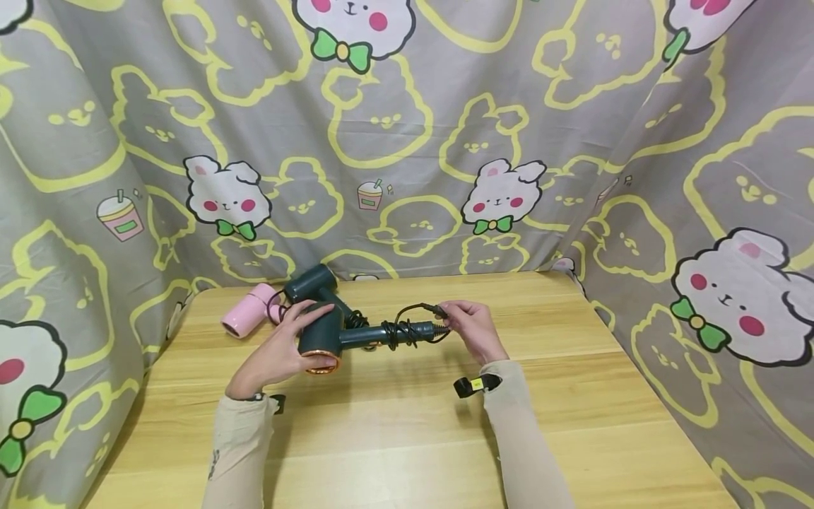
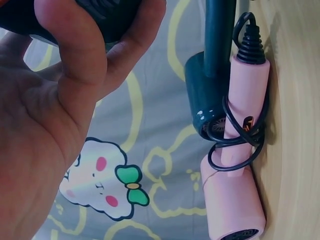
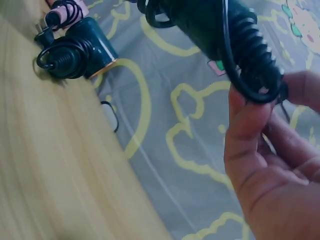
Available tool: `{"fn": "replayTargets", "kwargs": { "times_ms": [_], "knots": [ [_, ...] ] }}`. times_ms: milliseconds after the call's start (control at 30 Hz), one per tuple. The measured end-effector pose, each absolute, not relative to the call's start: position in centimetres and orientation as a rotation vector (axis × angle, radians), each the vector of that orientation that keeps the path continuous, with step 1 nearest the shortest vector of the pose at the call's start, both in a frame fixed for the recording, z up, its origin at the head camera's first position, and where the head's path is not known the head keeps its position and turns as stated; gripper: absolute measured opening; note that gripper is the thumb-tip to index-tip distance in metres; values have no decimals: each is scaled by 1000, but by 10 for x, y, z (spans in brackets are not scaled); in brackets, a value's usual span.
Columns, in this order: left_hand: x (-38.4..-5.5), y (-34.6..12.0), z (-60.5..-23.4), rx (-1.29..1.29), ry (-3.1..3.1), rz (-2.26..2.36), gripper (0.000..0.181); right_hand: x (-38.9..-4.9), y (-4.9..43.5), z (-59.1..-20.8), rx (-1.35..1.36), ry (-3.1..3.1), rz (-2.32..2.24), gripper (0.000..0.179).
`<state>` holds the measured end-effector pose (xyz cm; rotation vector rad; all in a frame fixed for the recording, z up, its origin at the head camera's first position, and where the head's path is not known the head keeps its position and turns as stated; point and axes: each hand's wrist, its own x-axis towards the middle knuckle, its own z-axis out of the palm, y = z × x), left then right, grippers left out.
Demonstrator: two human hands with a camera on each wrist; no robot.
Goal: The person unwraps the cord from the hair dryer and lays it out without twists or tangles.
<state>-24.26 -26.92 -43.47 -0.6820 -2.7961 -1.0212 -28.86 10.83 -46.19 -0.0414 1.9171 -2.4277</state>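
Note:
A dark green hair dryer (image 1: 323, 332) with a copper-coloured rim is held up over the table, its handle pointing right. My left hand (image 1: 280, 353) grips its barrel, thumb near the rim and fingers over the top. Black cord (image 1: 402, 332) is wound round the handle. At the handle's end my right hand (image 1: 472, 329) pinches the cord close to the ribbed sleeve (image 3: 255, 50). A second dark green hair dryer (image 1: 310, 283) lies behind, beside a pink hair dryer (image 2: 235, 200) with its own cord wrapped round the handle.
The wooden table (image 1: 394, 438) reaches back to a grey curtain (image 1: 420, 170) printed with yellow outlines and white rabbits, which also hangs at both sides. Both other dryers lie at the table's back left. A black strap device (image 1: 473, 385) sits on the right wrist.

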Motion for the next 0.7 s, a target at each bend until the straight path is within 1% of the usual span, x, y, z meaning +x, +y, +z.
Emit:
{"fn": "replayTargets", "kwargs": {
  "times_ms": [300,700],
  "knots": [
    [-243,-271,-435,-660,-2795,-1023,92,-278,110,-442,-139,2211,-2330,25],
    [-242,-274,-435,-656,-2783,-1061,93,-264,110,-423,-341,2209,-2209,28]
  ]
}}
